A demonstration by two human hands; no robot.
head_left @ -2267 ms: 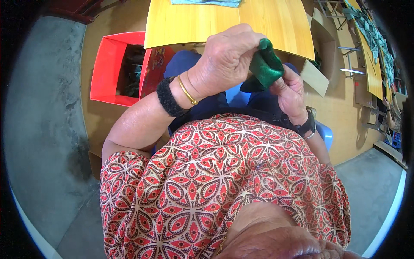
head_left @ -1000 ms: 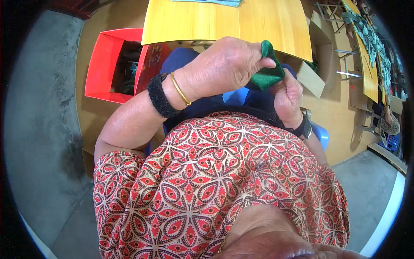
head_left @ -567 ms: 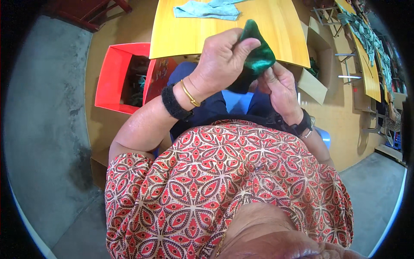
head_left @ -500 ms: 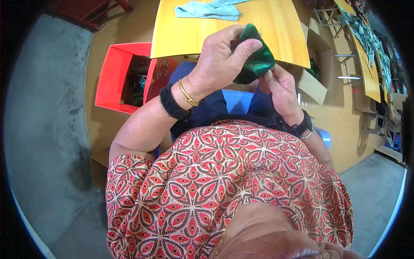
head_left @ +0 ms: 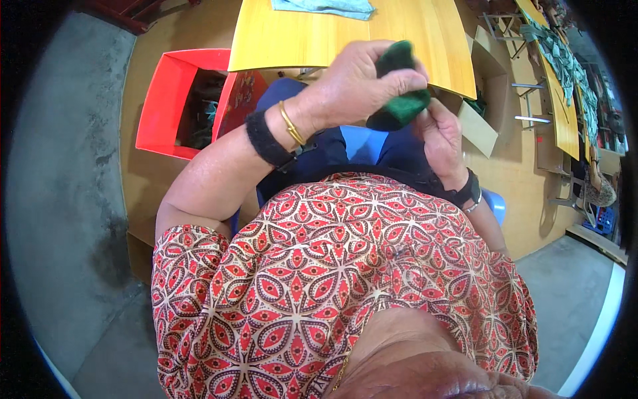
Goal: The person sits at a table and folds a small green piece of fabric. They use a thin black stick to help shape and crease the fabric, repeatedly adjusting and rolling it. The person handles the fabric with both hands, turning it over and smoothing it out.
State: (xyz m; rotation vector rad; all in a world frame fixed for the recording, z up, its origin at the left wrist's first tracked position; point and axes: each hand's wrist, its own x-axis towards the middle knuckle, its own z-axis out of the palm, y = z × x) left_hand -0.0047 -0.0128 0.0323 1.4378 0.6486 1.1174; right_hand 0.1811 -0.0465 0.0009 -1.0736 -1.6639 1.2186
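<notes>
A dark green, shiny, velvet-like cloth piece (head_left: 402,110) is held up above my lap, before the table's near edge. My left hand (head_left: 372,76) wraps round it, the thumb pressed across its front and the fingers mostly hidden behind. Close to its lower right edge, my right hand (head_left: 444,139) has thumb and forefinger pinched together on the cloth. The cloth is bent under the left thumb, its upper end rising above that thumb. Whether it is a single sheet or a small pouch, I cannot tell.
A yellow wood-grain table (head_left: 299,43) stands ahead, with a folded light blue cloth (head_left: 325,6) at its far side. On the left is a red open box (head_left: 159,110) with dark and greenish things inside. A cardboard box (head_left: 480,136) stands right, and another cloth-covered table (head_left: 565,136) runs beyond.
The green cloth has bent and turned in my hands, the left thumb now lying across its middle. My left hand has moved slightly right. The whole view has shifted a little.
</notes>
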